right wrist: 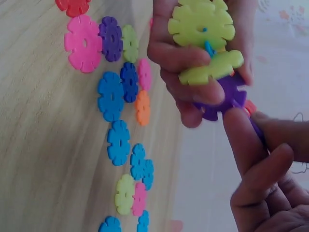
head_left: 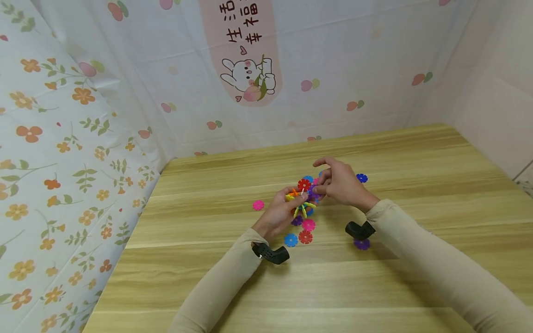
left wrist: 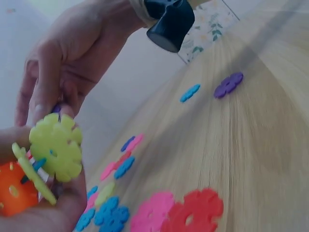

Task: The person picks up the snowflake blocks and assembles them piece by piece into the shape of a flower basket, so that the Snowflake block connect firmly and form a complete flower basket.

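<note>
My left hand holds a cluster of interlocking flower-shaped plastic discs, with yellow discs and an orange disc among them. In the right wrist view, a purple disc sits at the cluster's lower side, against the left fingers. Close beside it, my right hand pinches another purple disc between thumb and index finger, at the edge of the first. Whether the two purple discs are slotted together cannot be seen clearly. The left palm and fingers hide part of the cluster.
Loose discs lie on the wooden table below and behind the hands, including a red disc and a light blue disc. A pink disc lies to the left; a dark blue disc and a purple disc lie right.
</note>
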Available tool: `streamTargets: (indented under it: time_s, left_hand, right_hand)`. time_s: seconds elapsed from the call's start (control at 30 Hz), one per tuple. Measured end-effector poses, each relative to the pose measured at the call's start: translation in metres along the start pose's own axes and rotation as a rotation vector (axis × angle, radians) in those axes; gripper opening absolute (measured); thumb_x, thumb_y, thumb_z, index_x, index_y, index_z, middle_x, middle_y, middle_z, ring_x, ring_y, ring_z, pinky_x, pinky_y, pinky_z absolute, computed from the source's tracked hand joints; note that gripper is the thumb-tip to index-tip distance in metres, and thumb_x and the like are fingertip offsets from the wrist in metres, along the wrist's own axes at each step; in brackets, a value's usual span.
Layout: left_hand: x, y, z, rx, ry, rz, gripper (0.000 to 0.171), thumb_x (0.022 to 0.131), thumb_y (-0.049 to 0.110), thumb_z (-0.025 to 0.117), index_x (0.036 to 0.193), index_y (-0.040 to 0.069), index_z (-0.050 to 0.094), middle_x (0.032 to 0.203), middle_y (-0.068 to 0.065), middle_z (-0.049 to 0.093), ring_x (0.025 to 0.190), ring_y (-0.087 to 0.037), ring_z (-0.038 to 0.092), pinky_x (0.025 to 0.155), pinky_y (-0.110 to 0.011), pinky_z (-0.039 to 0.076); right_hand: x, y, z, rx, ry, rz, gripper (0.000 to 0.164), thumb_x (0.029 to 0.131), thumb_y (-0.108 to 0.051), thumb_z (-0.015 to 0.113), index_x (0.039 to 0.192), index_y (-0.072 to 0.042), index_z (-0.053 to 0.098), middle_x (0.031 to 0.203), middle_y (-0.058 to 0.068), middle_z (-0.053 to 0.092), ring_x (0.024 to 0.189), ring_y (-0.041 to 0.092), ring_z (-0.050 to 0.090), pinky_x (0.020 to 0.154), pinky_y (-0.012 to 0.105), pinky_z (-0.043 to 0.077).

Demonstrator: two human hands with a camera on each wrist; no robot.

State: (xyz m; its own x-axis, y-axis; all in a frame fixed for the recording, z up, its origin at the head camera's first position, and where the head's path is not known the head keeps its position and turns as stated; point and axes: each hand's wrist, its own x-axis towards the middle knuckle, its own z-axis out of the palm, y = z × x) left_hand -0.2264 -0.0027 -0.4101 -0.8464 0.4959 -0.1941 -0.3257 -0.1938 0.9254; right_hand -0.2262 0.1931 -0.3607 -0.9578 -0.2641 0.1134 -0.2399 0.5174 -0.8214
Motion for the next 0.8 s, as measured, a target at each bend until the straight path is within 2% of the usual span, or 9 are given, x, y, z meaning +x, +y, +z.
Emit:
streamTargets:
  time_s: [0.13, 0.23, 0.33, 0.43, 0.53, 0.57, 0.63, 0.7, 0.8]
  left_hand:
    - [0.001, 0.002, 0.003, 0.025, -0.005, 0.007, 0.011, 0.105, 0.008, 0.050, 0.113, 0.005, 0.045, 0.107, -0.003, 0.056, 0.091, -0.009, 0.057, 0.074, -0.016, 0.049]
    - [0.000, 0.007, 0.001, 0.057, -0.019, -0.004, 0.013, 0.105, 0.009, 0.049, 0.115, 0.001, 0.049, 0.107, -0.003, 0.058, 0.091, -0.009, 0.060, 0.077, -0.016, 0.051]
    - [-0.002, 0.014, -0.003, 0.099, -0.003, -0.020, 0.022, 0.104, 0.010, 0.052, 0.123, 0.000, 0.048, 0.110, -0.004, 0.058, 0.089, -0.010, 0.061, 0.077, -0.017, 0.051]
    - [-0.003, 0.019, -0.007, 0.164, 0.040, -0.043, 0.037, 0.102, 0.015, 0.058, 0.135, 0.004, 0.046, 0.110, -0.001, 0.058, 0.085, -0.008, 0.055, 0.071, -0.017, 0.045]
    - [-0.001, 0.019, -0.010, 0.176, 0.068, -0.051, 0.046, 0.100, 0.017, 0.062, 0.141, 0.007, 0.046, 0.106, 0.002, 0.061, 0.084, -0.007, 0.053, 0.071, -0.017, 0.042]
    - [0.000, 0.018, -0.011, 0.175, 0.076, -0.047, 0.044, 0.100, 0.017, 0.063, 0.140, 0.007, 0.047, 0.104, 0.003, 0.062, 0.082, -0.007, 0.052, 0.070, -0.018, 0.041]
    - [0.002, 0.014, -0.013, 0.124, 0.081, -0.035, 0.031, 0.100, 0.013, 0.061, 0.129, 0.007, 0.051, 0.101, 0.002, 0.065, 0.085, -0.007, 0.061, 0.072, -0.018, 0.045]
    - [0.002, 0.011, -0.017, 0.080, 0.093, -0.027, 0.026, 0.100, 0.010, 0.060, 0.124, 0.008, 0.050, 0.100, 0.001, 0.068, 0.087, -0.009, 0.069, 0.074, -0.018, 0.049]
    - [0.001, 0.009, -0.021, 0.032, 0.098, -0.038, 0.037, 0.100, 0.009, 0.059, 0.134, 0.006, 0.044, 0.113, -0.009, 0.070, 0.099, -0.019, 0.075, 0.090, -0.026, 0.055]
  right_hand:
    - [0.001, -0.002, 0.002, -0.019, 0.004, -0.020, 0.052, 0.085, 0.007, 0.071, 0.133, 0.004, 0.050, 0.079, 0.012, 0.069, 0.064, 0.020, 0.069, 0.063, 0.032, 0.060]
    - [0.001, -0.003, 0.003, 0.009, -0.004, -0.032, 0.046, 0.086, 0.007, 0.071, 0.128, 0.005, 0.054, 0.079, 0.013, 0.068, 0.065, 0.028, 0.069, 0.060, 0.033, 0.058]
    - [0.002, -0.004, 0.002, 0.043, -0.030, -0.035, 0.044, 0.088, 0.003, 0.072, 0.128, 0.004, 0.054, 0.081, 0.013, 0.068, 0.069, 0.033, 0.071, 0.058, 0.034, 0.058]
    - [0.002, -0.003, -0.002, 0.052, -0.065, -0.027, 0.044, 0.091, -0.004, 0.071, 0.131, 0.002, 0.053, 0.084, 0.014, 0.070, 0.070, 0.030, 0.072, 0.058, 0.036, 0.057]
    - [0.003, 0.001, -0.010, 0.024, -0.079, -0.011, 0.033, 0.097, -0.010, 0.064, 0.128, -0.001, 0.056, 0.087, 0.018, 0.072, 0.068, 0.028, 0.072, 0.059, 0.040, 0.058]
    - [0.002, 0.004, -0.013, 0.004, -0.079, -0.009, 0.028, 0.098, -0.011, 0.062, 0.125, -0.002, 0.058, 0.088, 0.019, 0.072, 0.067, 0.028, 0.072, 0.060, 0.039, 0.058]
    - [0.002, 0.011, -0.019, -0.060, -0.089, -0.008, 0.021, 0.099, -0.010, 0.060, 0.118, -0.001, 0.062, 0.091, 0.021, 0.072, 0.067, 0.029, 0.072, 0.062, 0.039, 0.059]
    - [0.002, 0.019, -0.023, -0.185, -0.110, -0.028, 0.017, 0.096, -0.008, 0.063, 0.111, 0.000, 0.067, 0.092, 0.018, 0.073, 0.069, 0.027, 0.070, 0.065, 0.038, 0.059]
    - [0.002, 0.031, -0.023, -0.375, -0.141, -0.083, 0.015, 0.090, -0.002, 0.068, 0.104, 0.001, 0.071, 0.095, 0.015, 0.074, 0.078, 0.026, 0.070, 0.074, 0.041, 0.059]
